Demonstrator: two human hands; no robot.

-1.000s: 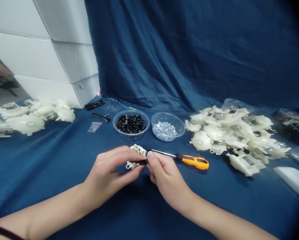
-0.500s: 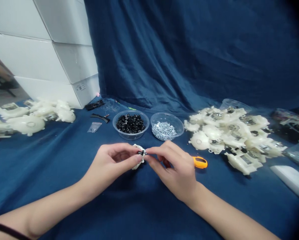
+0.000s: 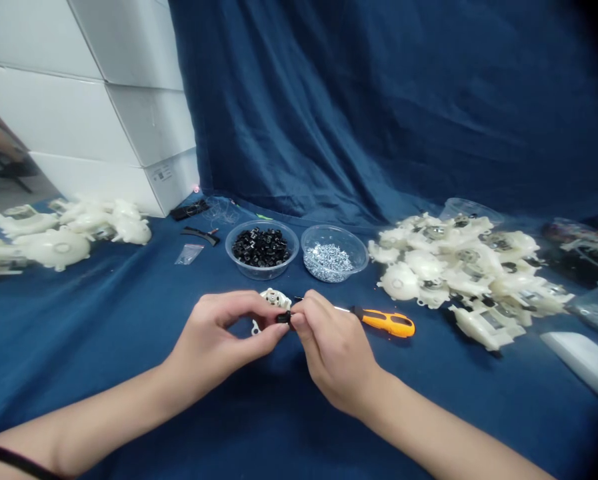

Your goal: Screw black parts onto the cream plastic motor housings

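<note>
My left hand (image 3: 226, 330) pinches a small black plastic part (image 3: 283, 318) between thumb and index finger. My right hand (image 3: 333, 350) is closed at the part's right end, thumb and fingers pressed together on it; whether they also hold something smaller is hidden. Just behind the fingertips lies a cream-white plastic housing (image 3: 273, 296) on the cloth, partly covered by my left hand. An orange-handled screwdriver (image 3: 386, 322) lies beyond my right hand, its shaft pointing left and partly hidden by the knuckles.
Ahead stand a clear bowl of black parts (image 3: 261, 248) and a clear bowl of screws (image 3: 330, 259). Cream housings are heaped at the right (image 3: 459, 260) and left (image 3: 61, 248). White boxes (image 3: 123, 127) are stacked at the left, with a small plastic bag (image 3: 189, 254) nearby.
Both hands have come slightly lower and the black part has turned between the fingertips. My right hand has shifted, uncovering more of the screwdriver; more of the housing shows too.
</note>
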